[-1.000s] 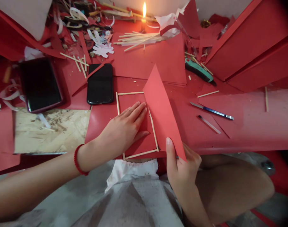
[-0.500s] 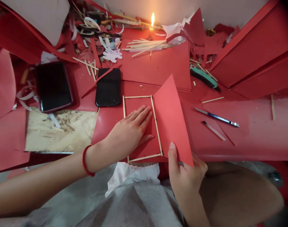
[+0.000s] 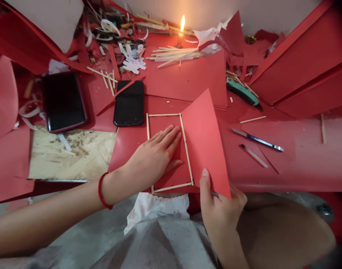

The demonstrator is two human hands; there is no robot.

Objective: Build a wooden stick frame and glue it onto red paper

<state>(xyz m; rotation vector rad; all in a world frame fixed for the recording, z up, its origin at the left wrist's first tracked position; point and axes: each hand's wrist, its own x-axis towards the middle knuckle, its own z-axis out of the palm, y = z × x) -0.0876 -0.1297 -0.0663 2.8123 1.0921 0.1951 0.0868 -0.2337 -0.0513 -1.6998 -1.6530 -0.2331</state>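
Note:
Thin pale sticks form a four-sided frame (image 3: 187,149) on red paper in front of me. My left hand (image 3: 159,149) lies flat inside that frame, fingers stretched out and pressing on the red surface. To the right of the frame, a sheet of red paper (image 3: 206,130) is lifted and slanted. My right hand (image 3: 222,205) pinches its lower corner, thumb on top and the other fingers hidden beneath. A small bit of something greyish shows by the right thumb; I cannot tell what it is.
A lit candle (image 3: 181,33) burns at the back, behind a pile of sticks (image 3: 173,53). Black phone (image 3: 128,103) and tablet-like device (image 3: 64,101) lie left. On the right are a green-handled cutter (image 3: 242,90) and a slim blue knife (image 3: 257,139). Paper scraps (image 3: 131,59) clutter the back left.
The lifted red sheet has tilted slightly further to the right at its upper corner. My left hand stays in place on the paper.

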